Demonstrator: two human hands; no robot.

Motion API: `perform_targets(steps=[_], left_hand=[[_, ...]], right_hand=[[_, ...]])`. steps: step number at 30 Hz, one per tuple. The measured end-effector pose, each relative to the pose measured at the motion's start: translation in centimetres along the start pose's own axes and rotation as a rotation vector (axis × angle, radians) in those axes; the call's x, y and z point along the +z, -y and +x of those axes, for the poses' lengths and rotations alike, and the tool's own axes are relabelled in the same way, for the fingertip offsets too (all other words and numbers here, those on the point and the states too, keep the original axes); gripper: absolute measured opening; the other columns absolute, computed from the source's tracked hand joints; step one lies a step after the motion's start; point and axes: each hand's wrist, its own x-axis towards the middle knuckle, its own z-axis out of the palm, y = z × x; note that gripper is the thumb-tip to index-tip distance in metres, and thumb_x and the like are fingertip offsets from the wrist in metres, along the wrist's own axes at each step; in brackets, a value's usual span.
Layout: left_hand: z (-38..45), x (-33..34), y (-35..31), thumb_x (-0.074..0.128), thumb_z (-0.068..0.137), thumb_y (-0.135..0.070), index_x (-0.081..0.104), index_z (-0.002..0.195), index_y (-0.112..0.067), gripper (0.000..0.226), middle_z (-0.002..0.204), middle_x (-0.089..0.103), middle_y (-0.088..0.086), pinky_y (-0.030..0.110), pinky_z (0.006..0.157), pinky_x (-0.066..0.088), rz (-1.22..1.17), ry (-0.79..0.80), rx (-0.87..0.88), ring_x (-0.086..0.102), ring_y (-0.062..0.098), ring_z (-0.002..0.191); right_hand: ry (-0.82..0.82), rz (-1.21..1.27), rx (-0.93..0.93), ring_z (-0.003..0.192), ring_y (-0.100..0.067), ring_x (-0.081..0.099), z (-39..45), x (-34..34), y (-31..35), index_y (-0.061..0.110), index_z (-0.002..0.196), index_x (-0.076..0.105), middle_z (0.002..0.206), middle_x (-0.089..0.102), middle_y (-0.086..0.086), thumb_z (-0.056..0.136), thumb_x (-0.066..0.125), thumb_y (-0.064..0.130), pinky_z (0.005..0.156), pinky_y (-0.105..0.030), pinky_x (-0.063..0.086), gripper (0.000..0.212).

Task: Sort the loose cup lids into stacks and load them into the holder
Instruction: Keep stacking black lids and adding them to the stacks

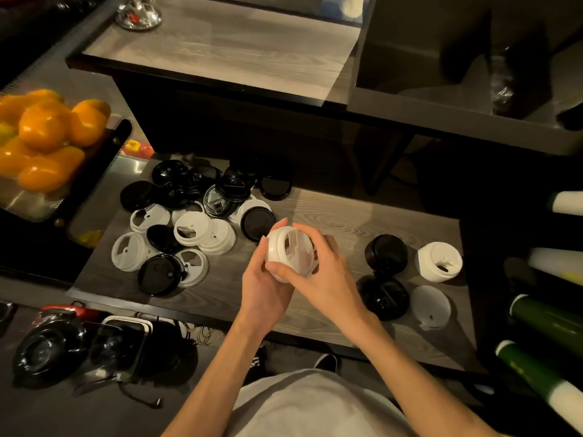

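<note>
Both hands hold a small stack of white cup lids above the middle of the wooden shelf. My left hand cups it from below and the left, while my right hand grips it from the right with the thumb across the front. A loose pile of black and white lids lies on the shelf to the left. To the right stand a black lid stack, a white lid stack, another black stack and a single translucent lid.
A tray of orange peppers sits at the left. Stacked cup sleeves, white and green, lie along the right edge. A higher wooden counter runs behind the shelf. Dark dishes and containers sit below at the left.
</note>
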Motion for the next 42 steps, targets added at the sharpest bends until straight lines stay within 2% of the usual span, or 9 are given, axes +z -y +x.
perform_targets(steps=[5, 8, 13, 17, 21, 31, 36, 39, 42], left_hand=[[0.8, 0.8, 1.2, 0.025, 0.111, -0.034, 0.046, 0.152, -0.027, 0.047, 0.149, 0.055, 0.009, 0.038, 0.11, 0.043, -0.004, 0.096, -0.125, 0.052, 0.024, 0.137], [1.9, 1.9, 3.1, 0.026, 0.111, -0.03, 0.043, 0.154, -0.022, 0.047, 0.153, 0.051, 0.007, 0.04, 0.115, 0.036, 0.143, 0.169, -0.193, 0.044, 0.024, 0.144], [4.1, 4.9, 6.6, 0.028, 0.11, -0.034, 0.042, 0.153, -0.027, 0.045, 0.146, 0.059, -0.003, 0.036, 0.11, 0.045, 0.495, 0.345, -0.272, 0.056, 0.016, 0.133], [5.3, 6.6, 10.4, 0.041, 0.109, -0.021, 0.056, 0.139, -0.005, 0.037, 0.128, 0.065, 0.023, 0.04, 0.101, 0.054, 0.704, 0.29, -0.337, 0.067, 0.031, 0.112], [5.3, 7.8, 13.3, 0.042, 0.109, -0.016, 0.063, 0.128, 0.001, 0.033, 0.122, 0.066, 0.027, 0.04, 0.094, 0.057, 0.833, 0.383, -0.448, 0.068, 0.031, 0.102], [10.2, 12.7, 17.5, 0.044, 0.107, -0.007, 0.059, 0.126, 0.003, 0.026, 0.105, 0.066, 0.015, 0.036, 0.091, 0.057, 0.846, 0.138, -0.343, 0.065, 0.029, 0.104], [12.9, 15.3, 18.0, 0.067, 0.094, -0.048, 0.062, 0.122, -0.014, 0.044, 0.104, 0.073, 0.009, 0.034, 0.078, 0.059, 0.953, 0.115, -0.179, 0.072, 0.022, 0.087], [15.3, 16.2, 18.0, 0.072, 0.078, -0.065, 0.067, 0.123, -0.02, 0.064, 0.107, 0.076, 0.005, 0.044, 0.089, 0.06, 1.024, 0.059, -0.151, 0.073, 0.022, 0.097], [16.3, 17.2, 17.7, 0.076, 0.089, -0.037, 0.066, 0.122, -0.011, 0.043, 0.112, 0.073, 0.014, 0.046, 0.087, 0.061, 0.893, 0.034, -0.211, 0.073, 0.024, 0.098]], right_hand=[[-0.008, 0.039, -0.013, 0.121, 0.017, 0.04, -0.2, -2.8, -1.9, 0.056, 0.142, 0.04, 0.138, 0.043, 0.021, 0.074, 0.085, 0.058, 0.089, -0.012, 0.04, 0.081], [-0.049, 0.008, 0.016, 0.124, 0.012, 0.043, -1.1, -6.0, -4.1, 0.056, 0.14, 0.043, 0.14, 0.043, 0.021, 0.073, 0.089, 0.051, 0.094, -0.013, 0.039, 0.081], [-0.127, -0.073, 0.114, 0.124, 0.008, 0.046, -3.7, -10.5, -9.1, 0.052, 0.144, 0.039, 0.141, 0.045, 0.019, 0.072, 0.09, 0.044, 0.093, -0.011, 0.039, 0.089], [-0.193, -0.174, 0.262, 0.129, -0.012, 0.049, -5.9, -15.2, -14.6, 0.037, 0.144, 0.044, 0.142, 0.045, 0.007, 0.069, 0.093, 0.036, 0.104, -0.034, 0.047, 0.09], [-0.216, -0.224, 0.387, 0.136, -0.023, 0.044, -7.6, -18.2, -18.7, 0.04, 0.144, 0.044, 0.143, 0.039, 0.0, 0.07, 0.092, 0.025, 0.101, -0.034, 0.042, 0.09], [-0.208, -0.211, 0.367, 0.135, -0.027, 0.046, -1.5, -21.7, -22.1, 0.023, 0.151, 0.041, 0.146, 0.045, -0.007, 0.07, 0.09, 0.01, 0.097, -0.027, 0.037, 0.095], [-0.08, -0.224, 0.228, 0.137, -0.026, 0.047, 0.1, -23.2, -22.1, 0.035, 0.151, 0.044, 0.149, 0.041, -0.001, 0.071, 0.085, 0.002, 0.1, -0.031, 0.044, 0.096], [-0.041, -0.184, 0.206, 0.136, -0.026, 0.047, 0.4, -24.1, -22.1, 0.047, 0.151, 0.041, 0.147, 0.04, -0.002, 0.073, 0.084, 0.005, 0.107, -0.039, 0.047, 0.099], [-0.078, -0.056, 0.286, 0.141, -0.018, 0.042, 0.6, -24.5, -23.2, 0.053, 0.152, 0.035, 0.149, 0.041, 0.009, 0.071, 0.093, 0.021, 0.111, -0.038, 0.043, 0.104]])
